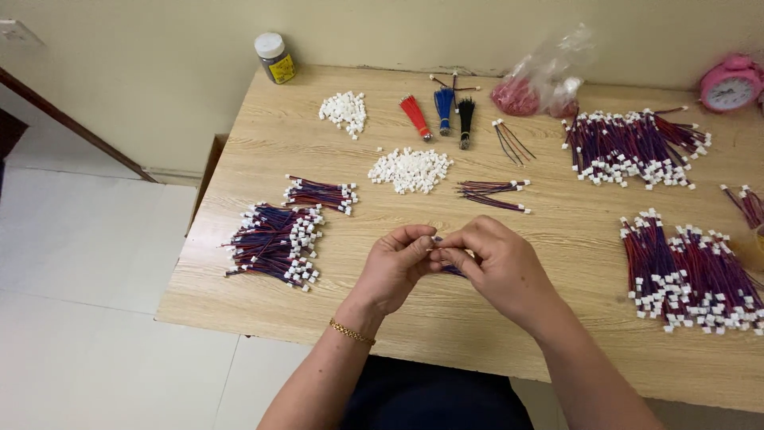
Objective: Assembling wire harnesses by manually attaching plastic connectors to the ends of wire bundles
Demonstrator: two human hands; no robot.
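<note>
While both hands meet above the near-middle of the desk [557,231], the left hand [395,267] and the right hand [497,267] pinch a short wire lead [452,269] between them. Each grip is pressed together, thumb against forefinger; the blue-and-red lead shows only as a small stretch below the fingers. Whether a connector sits on its end cannot be told.

Supplies are grouped by kind, apparently so that each stays within reach:
- Two heaps of loose white connector housings, one [410,170] in the middle of the desk ahead of the hands, one [344,110] nearer the far left corner.
- A red wire bundle [415,116], a blue wire bundle [444,107] and a black wire bundle [465,119] side by side near the far edge.
- A large pile of finished leads [274,243] near the left edge, with a smaller bunch [321,193] just beyond it.
- More piles of finished leads along the right side, one [633,147] toward the far edge, one [688,275] toward the near edge.

A capped jar [274,57] stands at the far left corner, a clear plastic bag [541,80] lies at the far edge, and a pink alarm clock [730,84] sits at the far right corner.
</note>
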